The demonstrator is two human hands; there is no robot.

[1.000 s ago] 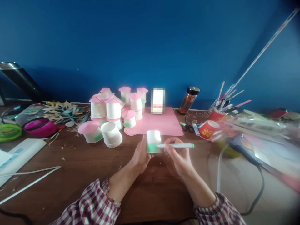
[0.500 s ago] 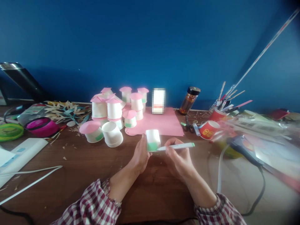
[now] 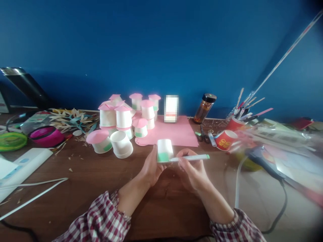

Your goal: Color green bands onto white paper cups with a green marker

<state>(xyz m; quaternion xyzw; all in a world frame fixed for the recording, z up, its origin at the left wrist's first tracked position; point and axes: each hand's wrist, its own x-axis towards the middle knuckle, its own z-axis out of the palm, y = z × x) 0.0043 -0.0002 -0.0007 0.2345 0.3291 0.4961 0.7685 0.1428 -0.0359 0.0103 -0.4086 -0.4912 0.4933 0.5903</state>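
Left hand [image 3: 151, 166]: grip closed around the left wall of a white cup [image 3: 165, 148], fingers curled on it, thumb side toward the camera. The cup is held between both hands, low over the bench [image 3: 88, 181]; can't tell if it touches the bench.

Right hand [image 3: 191, 171]: grip pinched tight on a white marker [image 3: 192, 157]. The marker is nearly level, its green end pointing right and its tip on the green patch [image 3: 163, 157] at the cup's lower edge.

Just behind the grip a pink paper sheet [image 3: 179, 132] lies flat. Behind and left is a cluster of pink-topped cups [image 3: 123, 116], with two more cups nearer. To the right of the grip are scissors [image 3: 203, 136] and a red cup [image 3: 225, 138] tipped over, with a bottle [image 3: 205, 108] further back by the blue wall. A grey cable [image 3: 236, 188] runs beside the right forearm.
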